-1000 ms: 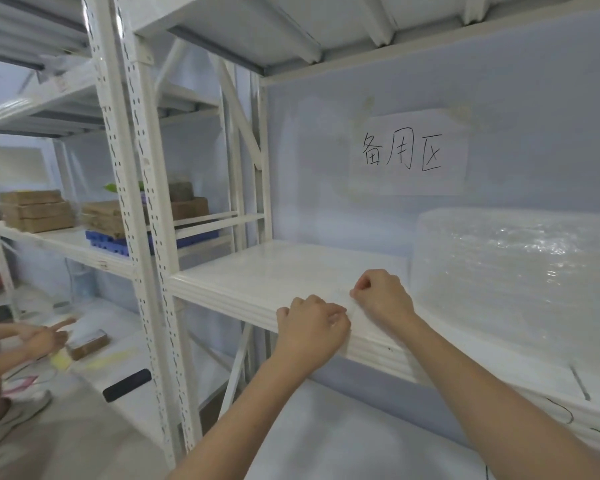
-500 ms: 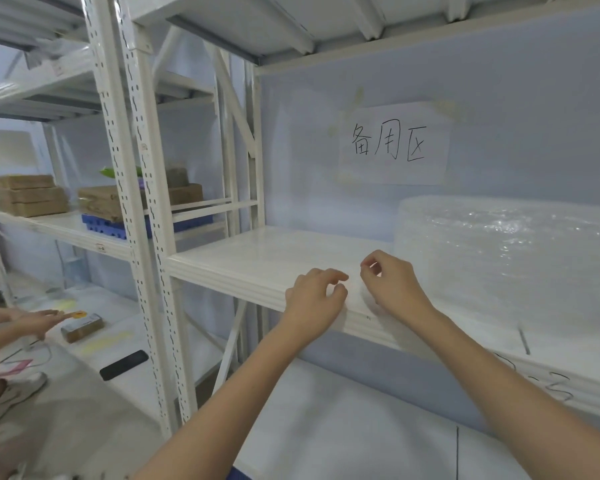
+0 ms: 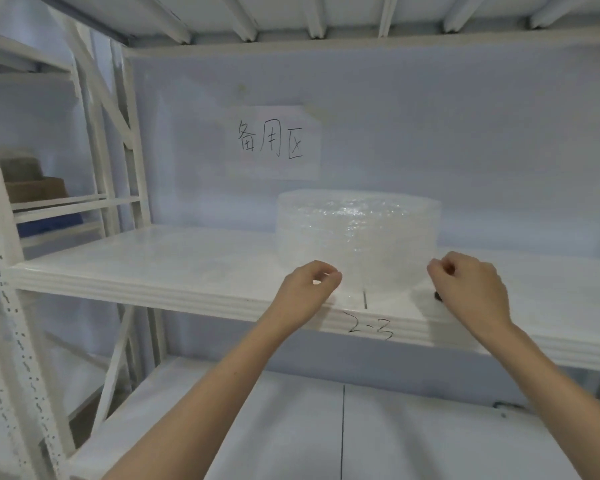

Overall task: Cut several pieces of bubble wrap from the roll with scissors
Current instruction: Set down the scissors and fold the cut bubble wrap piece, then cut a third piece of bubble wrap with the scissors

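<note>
A clear roll of bubble wrap (image 3: 357,233) stands on end on the white middle shelf (image 3: 153,268), below a paper sign. My left hand (image 3: 307,292) is at the roll's lower left edge, thumb and forefinger pinched together on the wrap. At the roll's lower right edge, my right hand (image 3: 468,289) pinches the wrap the same way. A thin, see-through layer of wrap seems to hang between the two hands down to the shelf's front. No scissors are in view. A small dark thing (image 3: 438,296) lies on the shelf just under my right hand; I cannot tell what it is.
The shelf's front edge is marked "2-3" (image 3: 369,329). A lower white shelf (image 3: 430,427) lies beneath my arms. White perforated uprights (image 3: 18,341) stand at the left, with cardboard boxes (image 3: 35,188) on the neighbouring rack. The upper shelf (image 3: 326,19) is close overhead.
My view has swung right, so the roll is now in the middle. My hands have moved apart from the shelf's front edge to either side of the roll.
</note>
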{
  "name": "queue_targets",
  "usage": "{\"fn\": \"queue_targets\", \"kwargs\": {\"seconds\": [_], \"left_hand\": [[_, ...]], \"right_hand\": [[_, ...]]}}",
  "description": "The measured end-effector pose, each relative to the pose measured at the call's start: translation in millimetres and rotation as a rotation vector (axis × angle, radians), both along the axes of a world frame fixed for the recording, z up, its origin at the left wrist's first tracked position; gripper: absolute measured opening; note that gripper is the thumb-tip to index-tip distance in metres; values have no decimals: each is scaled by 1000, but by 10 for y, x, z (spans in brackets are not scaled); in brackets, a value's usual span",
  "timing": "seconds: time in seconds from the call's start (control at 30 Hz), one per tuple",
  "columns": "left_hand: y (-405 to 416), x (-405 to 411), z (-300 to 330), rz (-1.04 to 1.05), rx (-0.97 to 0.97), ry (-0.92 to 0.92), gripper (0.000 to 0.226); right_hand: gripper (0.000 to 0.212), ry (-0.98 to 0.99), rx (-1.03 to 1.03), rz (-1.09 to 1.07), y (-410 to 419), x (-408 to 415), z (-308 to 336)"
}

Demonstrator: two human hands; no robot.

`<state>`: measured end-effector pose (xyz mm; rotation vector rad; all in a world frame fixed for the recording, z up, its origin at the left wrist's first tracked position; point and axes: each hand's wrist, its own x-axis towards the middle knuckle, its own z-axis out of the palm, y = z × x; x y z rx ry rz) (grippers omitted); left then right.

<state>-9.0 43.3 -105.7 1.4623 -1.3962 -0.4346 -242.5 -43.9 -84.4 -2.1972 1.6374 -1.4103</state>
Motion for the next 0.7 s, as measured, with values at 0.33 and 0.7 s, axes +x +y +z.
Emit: {"fn": "queue_targets", "kwargs": {"seconds": [0.33,0.7], "left_hand": [[-193,-272,-28,-34,62,-3,19],[-184,-221,-88,-66,59,43,13]], "right_hand": [[44,299,342,-230,-360,-448,-77],[33,466,499,-183,-361,-348,150]]}}
